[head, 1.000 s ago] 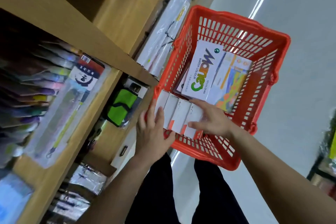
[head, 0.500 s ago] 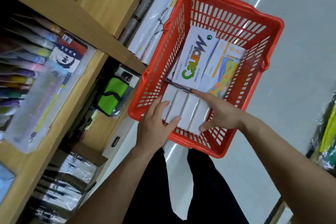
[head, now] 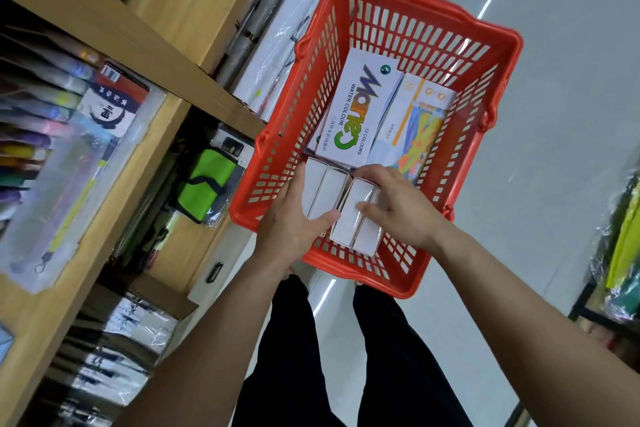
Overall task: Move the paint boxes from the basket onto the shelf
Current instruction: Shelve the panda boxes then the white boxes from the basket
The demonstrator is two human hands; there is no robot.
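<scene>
A red plastic basket [head: 481, 135] sits on the floor in front of me. Inside lie a white "water colour" box [head: 360, 111] and a colourful box [head: 415, 128] beside it. At the basket's near end stand several narrow white paint boxes [head: 349, 218] side by side. My left hand [head: 294, 218] grips the left two of them, thumb across the front. My right hand [head: 398, 208] grips the right two, which are tipped slightly apart from the others. The wooden shelf [head: 114, 204] runs along my left.
The shelf holds packs of coloured pens [head: 31, 135], a clear brush pack [head: 86, 149] and a green pouch [head: 204, 184] lower down. Rolled paper [head: 277, 55] leans behind the basket. Another rack [head: 620, 253] stands at the right. My legs are just below the basket.
The row of narrow boxes has split: my right hand has closed over the right pair and tilted it away from the left pair. The view has shifted slightly.
</scene>
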